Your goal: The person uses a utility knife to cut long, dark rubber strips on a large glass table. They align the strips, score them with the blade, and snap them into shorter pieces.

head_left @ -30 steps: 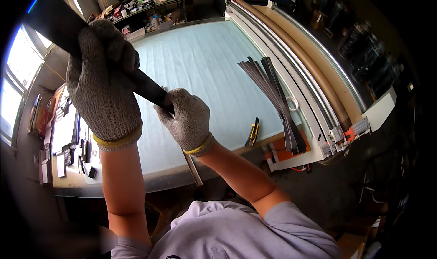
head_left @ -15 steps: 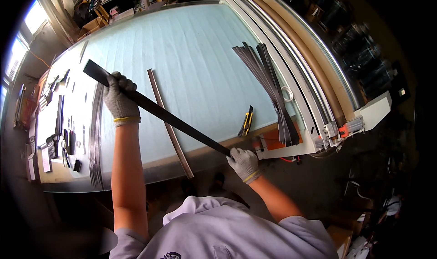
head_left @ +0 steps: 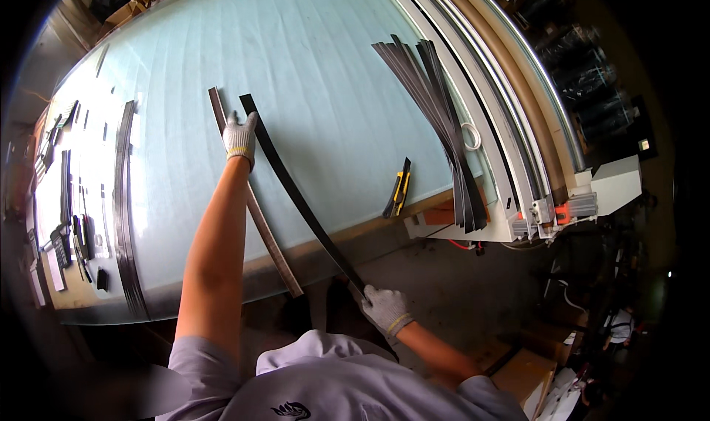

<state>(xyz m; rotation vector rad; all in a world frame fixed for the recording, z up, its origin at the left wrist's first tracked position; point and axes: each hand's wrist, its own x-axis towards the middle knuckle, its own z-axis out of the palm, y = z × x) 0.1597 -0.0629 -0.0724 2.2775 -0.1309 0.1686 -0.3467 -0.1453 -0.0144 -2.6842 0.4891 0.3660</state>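
Note:
A long black flat strip [head_left: 292, 188] slants across the pale blue table top, bowed along its length. My right hand [head_left: 387, 308], in a grey knitted glove, is closed on its near end, past the table's front edge. My gloved left hand [head_left: 240, 138] is by the strip's far end, thumb against its edge and fingers spread apart. Beneath that hand lies a narrower brownish metal-looking strip [head_left: 266, 232], partly covered by the hand and forearm. To the right rests a yellow and black utility knife [head_left: 399, 189].
A fanned pile of dark strips [head_left: 447, 140] lies at the table's right, beside a white ring [head_left: 471, 136] and a long rail-and-roller assembly [head_left: 510, 95]. On the left are a bundle of dark strips [head_left: 124, 214], a calculator [head_left: 61, 245] and small tools.
The black strip has swung to a steeper angle and now bows. My left hand has moved right and its fingers have spread; my right hand has come nearer to me. The view has shifted.

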